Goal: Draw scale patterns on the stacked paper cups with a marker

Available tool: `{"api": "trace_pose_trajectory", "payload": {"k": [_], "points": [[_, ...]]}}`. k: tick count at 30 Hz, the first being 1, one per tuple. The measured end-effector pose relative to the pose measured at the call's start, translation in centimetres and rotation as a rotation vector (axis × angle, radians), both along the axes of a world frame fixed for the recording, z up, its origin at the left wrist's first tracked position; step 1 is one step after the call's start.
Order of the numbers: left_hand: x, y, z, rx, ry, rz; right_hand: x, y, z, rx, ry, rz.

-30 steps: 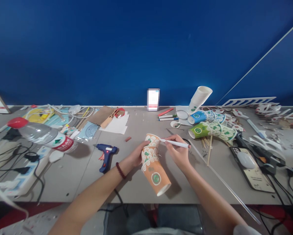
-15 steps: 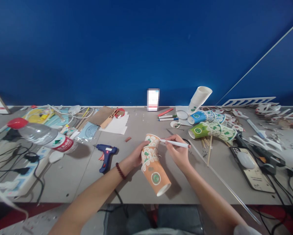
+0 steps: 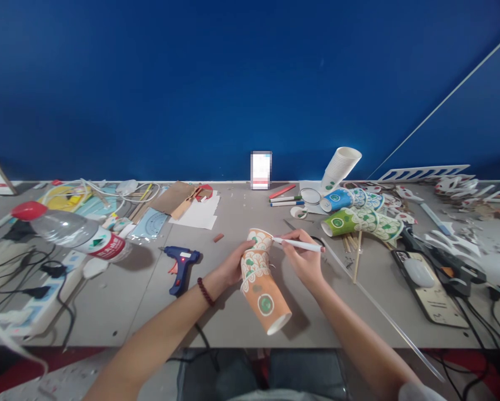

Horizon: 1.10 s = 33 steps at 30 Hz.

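Note:
My left hand [image 3: 235, 264] is closed around the upper left side of an orange and white chain of joined paper cups [image 3: 263, 298]. Scalloped orange lines and green leaf marks cover its upper cups, and the bottom cup is plain orange with a round green logo. The chain tilts, its lower end toward me. In my right hand [image 3: 302, 257] is a white marker pen [image 3: 300, 244], pinched like a writing tool. Its tip meets or nearly meets the top cup's right edge. Part of the cups is hidden behind my left fingers.
A blue glue gun [image 3: 181, 267] lies left of my hands, beyond it a water bottle [image 3: 74, 231] and a power strip [image 3: 51, 295]. Green cups [image 3: 337, 223], blue cups [image 3: 337, 199] and a white cup stack [image 3: 341, 167] are at right. A clear glue stick [image 3: 394, 320] crosses the table.
Almost nothing differs. My hands, the cup chain and the marker pen keep the same places; only the camera view has shifted very slightly.

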State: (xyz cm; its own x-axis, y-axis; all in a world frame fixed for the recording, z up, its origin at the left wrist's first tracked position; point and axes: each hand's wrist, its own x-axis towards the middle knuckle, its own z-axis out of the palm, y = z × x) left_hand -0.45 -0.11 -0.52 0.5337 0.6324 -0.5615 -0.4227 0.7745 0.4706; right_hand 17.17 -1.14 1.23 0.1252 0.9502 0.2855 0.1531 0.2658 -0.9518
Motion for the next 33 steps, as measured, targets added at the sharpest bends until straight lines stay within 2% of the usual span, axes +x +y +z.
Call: {"api": "trace_pose_trajectory", "payload": {"k": [11, 20, 28, 33], "points": [[-0.11, 0.15, -0.35, 0.022, 0.012, -0.012, 0.16, 0.1, -0.58, 0.013, -0.03, -0.009], [0.06, -0.09, 0.38, 0.03, 0.013, 0.007, 0.11, 0.18, -0.25, 0.012, -0.002, -0.011], [-0.2, 0.05, -0.47, 0.034, -0.014, -0.012, 0.08, 0.09, -0.07, 0.015, -0.025, -0.007], [-0.06, -0.09, -0.02, 0.043, 0.007, 0.002, 0.13, 0.11, -0.31, -0.004, 0.022, 0.011]]}}
